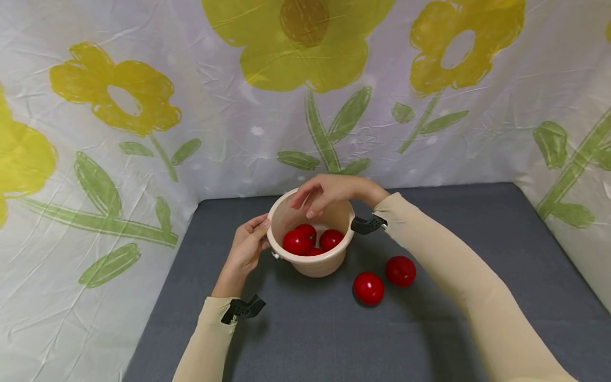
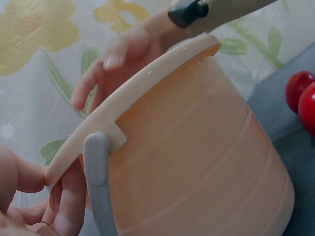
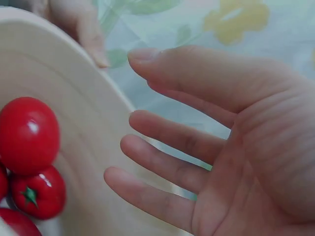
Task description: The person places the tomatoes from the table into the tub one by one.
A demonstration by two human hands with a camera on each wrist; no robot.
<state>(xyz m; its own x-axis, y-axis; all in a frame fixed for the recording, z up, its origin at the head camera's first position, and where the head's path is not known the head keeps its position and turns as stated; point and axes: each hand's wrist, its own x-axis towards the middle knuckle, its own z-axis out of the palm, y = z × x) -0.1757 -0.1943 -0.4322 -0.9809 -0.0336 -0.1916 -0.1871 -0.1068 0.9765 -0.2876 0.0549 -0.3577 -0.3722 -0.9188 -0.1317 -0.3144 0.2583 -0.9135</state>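
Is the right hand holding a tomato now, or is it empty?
Empty. The right hand hangs open over the bucket, fingers relaxed, nothing in the palm. Tomatoes lie inside below it.

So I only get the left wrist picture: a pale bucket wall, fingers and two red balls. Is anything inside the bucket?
Observer: Yes, red tomatoes lie at the bottom of the bucket; three show in the head view, perhaps four.
Visitor: Is the hand above the rim holding one?
Observer: No, the right hand is open and empty.
Visitor: And those red balls?
Observer: They are two more tomatoes on the grey mat, beside the bucket.
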